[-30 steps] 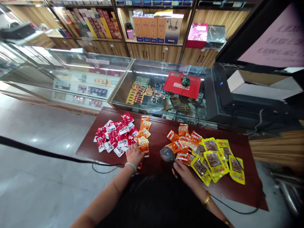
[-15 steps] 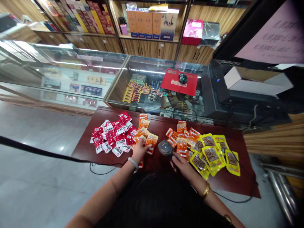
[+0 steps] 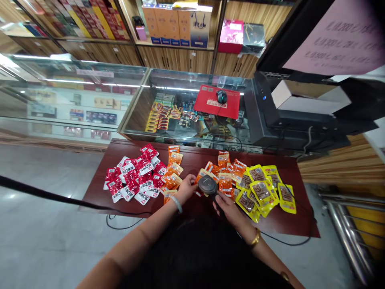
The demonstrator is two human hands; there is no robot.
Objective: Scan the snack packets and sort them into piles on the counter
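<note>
My right hand (image 3: 227, 205) is wrapped round the handle of a black barcode scanner (image 3: 207, 184), its head over the middle of the dark red table (image 3: 192, 160). Just left of the scanner, my left hand (image 3: 187, 188) pinches an orange snack packet (image 3: 202, 173), which the scanner head partly covers. Several loose orange packets (image 3: 173, 180) lie left of my left hand, beside a heap of red and white packets (image 3: 135, 174). Right of the scanner are more orange packets (image 3: 225, 180) and a pile of yellow packets (image 3: 261, 190).
Behind the table stands a glass display counter (image 3: 168, 136) with a red mat (image 3: 204, 100) and a computer mouse (image 3: 221, 96) on top. A monitor (image 3: 331, 44) and an open white box (image 3: 309, 98) are at the right. Black cables (image 3: 288, 243) trail past the table.
My left hand has moved right with the orange packet, bringing it from the left orange group to beneath the scanner head. The view has shifted slightly; the scanner stays in my right hand.
</note>
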